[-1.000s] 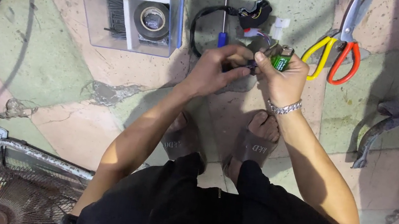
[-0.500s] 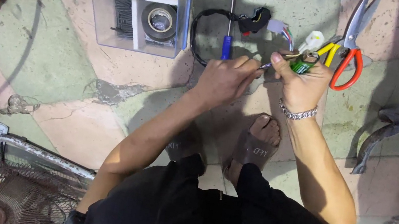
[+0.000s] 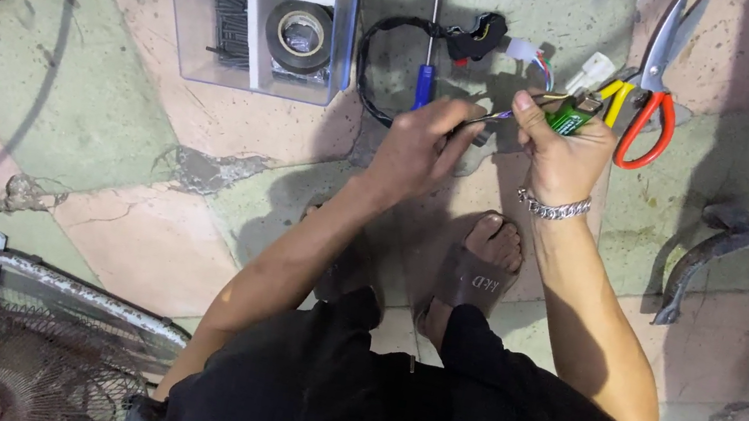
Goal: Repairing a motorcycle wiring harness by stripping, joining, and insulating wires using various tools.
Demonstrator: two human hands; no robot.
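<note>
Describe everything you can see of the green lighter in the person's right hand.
The green lighter is small, translucent green plastic with a metal top. The right hand grips it, fingers wrapped round its lower body, so only the upper part shows. It tilts away from the person, above the tiled floor, near the red-handled scissors. No flame shows.

A parts box [image 3: 255,18] lies left of a screwdriver [image 3: 431,37]; scissors [image 3: 654,85] lie right of both.

Left hand [image 3: 424,143] pinching thin wire [image 3: 483,117], right hand [image 3: 559,148] gripping green lighter [image 3: 569,119]
</note>
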